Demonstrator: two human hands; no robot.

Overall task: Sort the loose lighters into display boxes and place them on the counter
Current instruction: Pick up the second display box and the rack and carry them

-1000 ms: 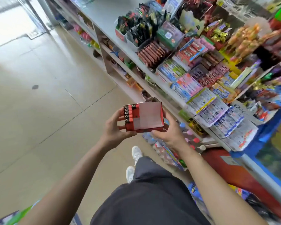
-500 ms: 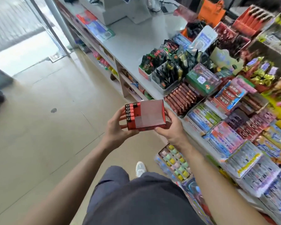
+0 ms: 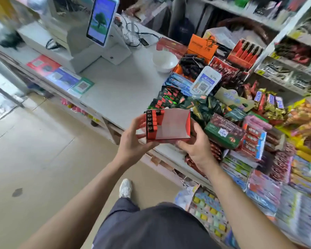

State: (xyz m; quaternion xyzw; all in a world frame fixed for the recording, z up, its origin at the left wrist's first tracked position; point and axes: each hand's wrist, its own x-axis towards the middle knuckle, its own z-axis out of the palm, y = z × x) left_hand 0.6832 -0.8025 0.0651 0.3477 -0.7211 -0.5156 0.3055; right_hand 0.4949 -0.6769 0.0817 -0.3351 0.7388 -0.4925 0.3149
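A red display box (image 3: 174, 125) with a pale inside is held in both hands in front of the counter edge. Several red lighters (image 3: 152, 123) stand in a row along its left side; the rest of the box shows no lighters. My left hand (image 3: 133, 141) grips the box's left end, thumb under the front. My right hand (image 3: 196, 142) grips the right end from below. The white counter (image 3: 118, 90) lies just beyond the box.
A payment terminal with a screen (image 3: 101, 20) and a white bowl (image 3: 164, 61) stand on the counter. Snack and candy boxes (image 3: 223, 133) crowd the counter's right part. Another red lighter display (image 3: 244, 51) sits at the back. Tiled floor (image 3: 34, 150) is on the left.
The view has swung up and forward along the counter, bringing the terminal and bowl into sight. Both hands keep the same hold on the box, now closer to the counter edge.
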